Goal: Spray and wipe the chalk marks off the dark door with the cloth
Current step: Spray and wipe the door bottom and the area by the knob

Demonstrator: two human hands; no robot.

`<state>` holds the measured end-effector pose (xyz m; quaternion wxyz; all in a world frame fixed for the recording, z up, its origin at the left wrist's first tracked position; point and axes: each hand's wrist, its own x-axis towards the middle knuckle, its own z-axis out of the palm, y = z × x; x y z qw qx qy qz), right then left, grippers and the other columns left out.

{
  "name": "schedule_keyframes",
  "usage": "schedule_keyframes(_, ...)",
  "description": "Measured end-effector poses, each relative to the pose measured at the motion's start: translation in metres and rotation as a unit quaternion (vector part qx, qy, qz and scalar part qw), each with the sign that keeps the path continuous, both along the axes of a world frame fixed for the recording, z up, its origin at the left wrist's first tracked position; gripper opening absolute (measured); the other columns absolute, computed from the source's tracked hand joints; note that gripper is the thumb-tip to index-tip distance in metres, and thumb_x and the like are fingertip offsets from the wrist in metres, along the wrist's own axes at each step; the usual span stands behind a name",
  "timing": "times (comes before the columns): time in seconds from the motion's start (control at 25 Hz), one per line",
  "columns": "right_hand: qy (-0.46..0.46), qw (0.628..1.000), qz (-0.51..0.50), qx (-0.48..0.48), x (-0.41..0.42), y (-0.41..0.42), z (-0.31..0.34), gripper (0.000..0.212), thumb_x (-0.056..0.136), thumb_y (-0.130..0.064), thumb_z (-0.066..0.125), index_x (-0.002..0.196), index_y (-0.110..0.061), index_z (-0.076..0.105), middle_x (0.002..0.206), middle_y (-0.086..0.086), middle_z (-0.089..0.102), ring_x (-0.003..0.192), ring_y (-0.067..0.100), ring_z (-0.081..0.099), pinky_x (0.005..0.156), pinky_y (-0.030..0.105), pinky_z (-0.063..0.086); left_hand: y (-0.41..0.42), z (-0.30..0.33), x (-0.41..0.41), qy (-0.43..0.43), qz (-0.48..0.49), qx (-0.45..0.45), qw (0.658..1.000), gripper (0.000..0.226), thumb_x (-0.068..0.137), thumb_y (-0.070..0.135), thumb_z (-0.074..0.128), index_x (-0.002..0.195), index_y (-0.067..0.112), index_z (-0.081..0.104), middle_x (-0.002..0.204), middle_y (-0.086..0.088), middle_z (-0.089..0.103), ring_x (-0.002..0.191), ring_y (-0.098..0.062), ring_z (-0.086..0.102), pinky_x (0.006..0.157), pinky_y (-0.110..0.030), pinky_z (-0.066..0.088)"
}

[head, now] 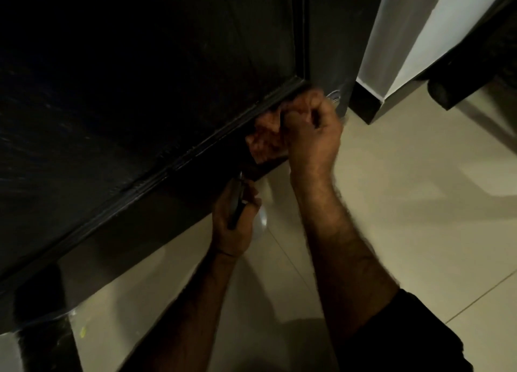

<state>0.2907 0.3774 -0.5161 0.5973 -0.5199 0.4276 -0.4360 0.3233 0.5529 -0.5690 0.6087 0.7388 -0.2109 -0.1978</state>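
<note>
The dark door [145, 72] fills the upper left, seen from above down to its bottom rail. My right hand [310, 128] grips a reddish-brown cloth [265, 142] and presses it against the lower right corner of the door, just under the raised moulding. A faint white chalk mark [334, 96] shows on the door just right of that hand. Lower down, my left hand [233, 220] holds a clear spray bottle [261, 218] by its dark trigger head, close to the door's bottom edge.
Beige floor tiles [405, 204] spread under my arms. A white wall [414, 33] with a dark skirting stands at the right of the door frame. A dark furniture leg [444, 94] sits at the far right.
</note>
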Motion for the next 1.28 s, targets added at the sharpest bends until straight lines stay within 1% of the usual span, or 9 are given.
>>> schedule_keyframes(0.12,-0.045,0.992,0.021,-0.113,-0.005,0.001,-0.006,0.026,0.098,-0.015,0.067,0.124,-0.013,0.065,0.115,0.006,0.073,0.105,0.023,0.073,0.09,0.042,0.062,-0.02,0.013,0.008,-0.003,-0.018,0.026,0.999,0.011,0.079,0.006,0.064,0.085,0.012,0.072,0.073,0.009,0.072,0.07,-0.005,0.069,0.07,-0.023,0.055)
schedule_keyframes(0.32,0.096,0.97,-0.011,0.224,-0.006,0.018,-0.056,0.034,0.08,-0.039,0.062,0.112,-0.027,0.07,0.104,0.004,0.077,0.096,0.027,0.075,0.092,0.056,0.062,-0.034,0.048,0.004,0.014,-0.087,0.039,0.995,0.014,0.087,0.003,0.064,0.09,0.012,0.073,0.065,-0.005,0.067,0.053,-0.02,0.062,0.061,-0.034,0.056)
schedule_keyframes(0.44,-0.012,0.998,-0.017,0.057,0.002,0.007,-0.005,0.028,0.096,-0.035,0.068,0.123,-0.033,0.065,0.12,-0.002,0.073,0.109,0.019,0.073,0.095,0.044,0.062,-0.042,0.073,0.002,0.053,-0.04,0.063,0.996,0.038,0.091,-0.003,0.07,0.079,0.032,0.079,0.067,0.007,0.073,0.056,-0.007,0.066,0.057,-0.028,0.057)
schedule_keyframes(0.56,0.016,0.993,0.018,-0.114,-0.001,0.012,-0.01,0.029,0.106,-0.03,0.059,0.135,-0.022,0.057,0.129,0.006,0.067,0.116,0.025,0.068,0.098,0.038,0.057,-0.048,0.085,0.011,-0.001,-0.084,0.044,0.996,0.011,0.088,0.006,0.069,0.093,0.015,0.075,0.066,0.001,0.069,0.054,-0.013,0.063,0.057,-0.03,0.053)
schedule_keyframes(0.72,0.187,0.967,0.019,0.172,-0.003,-0.004,-0.042,0.032,0.097,-0.029,0.047,0.122,-0.013,0.059,0.113,0.017,0.074,0.1,0.036,0.073,0.083,0.042,0.061,-0.055,0.098,0.016,-0.007,-0.08,0.04,0.996,0.015,0.085,0.004,0.061,0.097,0.008,0.07,0.065,-0.001,0.063,0.051,-0.018,0.056,0.059,-0.036,0.053)
schedule_keyframes(0.8,0.148,0.969,0.011,0.197,0.0,-0.017,-0.028,0.015,0.106,-0.021,0.049,0.104,-0.012,0.061,0.09,0.012,0.073,0.076,0.027,0.075,0.061,0.031,0.06,-0.056,0.106,0.013,0.002,-0.077,0.043,0.996,0.017,0.084,0.005,0.061,0.098,0.006,0.07,0.065,-0.003,0.063,0.051,-0.019,0.055,0.06,-0.037,0.056)
schedule_keyframes(0.92,0.056,0.996,0.007,0.075,-0.02,-0.011,-0.012,0.015,0.104,-0.016,0.066,0.116,-0.025,0.062,0.104,-0.007,0.072,0.091,0.001,0.071,0.083,0.024,0.061,-0.06,0.119,0.008,0.011,-0.098,0.055,0.994,0.015,0.085,0.005,0.061,0.098,0.001,0.068,0.064,-0.01,0.063,0.051,-0.02,0.055,0.057,-0.031,0.054)
schedule_keyframes(1.16,0.067,0.982,-0.034,0.17,-0.038,-0.027,-0.03,0.014,0.094,-0.013,0.065,0.091,-0.021,0.077,0.092,0.006,0.08,0.083,0.024,0.077,0.081,0.047,0.066,-0.077,0.141,0.001,0.01,-0.115,0.188,0.975,0.016,0.098,0.007,0.067,0.083,0.008,0.072,0.071,-0.016,0.072,0.051,-0.018,0.057,0.055,-0.034,0.052)
schedule_keyframes(1.28,-0.053,0.993,-0.015,0.106,-0.034,-0.029,0.02,0.038,0.089,0.013,0.063,0.117,-0.01,0.076,0.107,0.003,0.078,0.096,0.012,0.075,0.089,0.029,0.063,-0.085,0.145,0.003,-0.005,-0.08,0.223,0.971,0.023,0.094,0.013,0.071,0.071,0.01,0.072,0.072,-0.017,0.074,0.048,-0.017,0.059,0.056,-0.036,0.051)
